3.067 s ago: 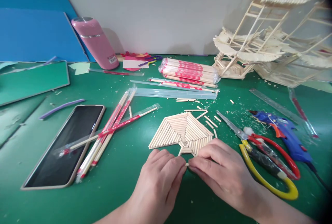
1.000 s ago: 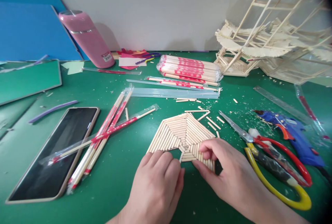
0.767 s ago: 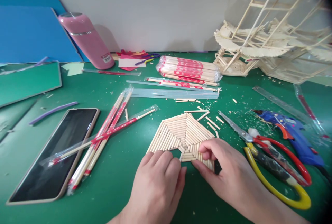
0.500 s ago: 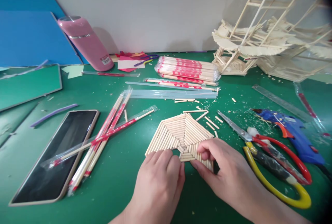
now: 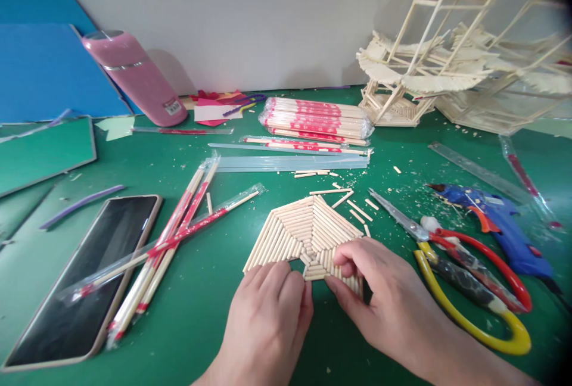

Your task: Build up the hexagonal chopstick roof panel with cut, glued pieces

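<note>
A flat, many-sided panel of cut wooden sticks (image 5: 292, 225) lies in front of me on the green table, its sticks set in wedges around a small centre. My left hand (image 5: 268, 308) is closed at the panel's near left edge, fingers curled over it and partly hidden. At the near right, my right hand (image 5: 379, 290) pinches the edge between thumb and bent fingers. A small gap of green shows in the panel beside my left fingers. Short cut sticks (image 5: 360, 210) lie just beyond its far right side.
Scissors (image 5: 420, 231) and a blue glue gun (image 5: 496, 219) lie to the right. A phone (image 5: 84, 279) under wrapped chopsticks (image 5: 167, 243) is at left. Behind are glue sticks (image 5: 290, 163), a chopstick bundle (image 5: 315, 118), a pink bottle (image 5: 138, 79) and a wooden stick model (image 5: 415, 76).
The whole scene has shifted slightly left in view. Both hands keep their places on the stick panel, with hardly any change in the fingers.
</note>
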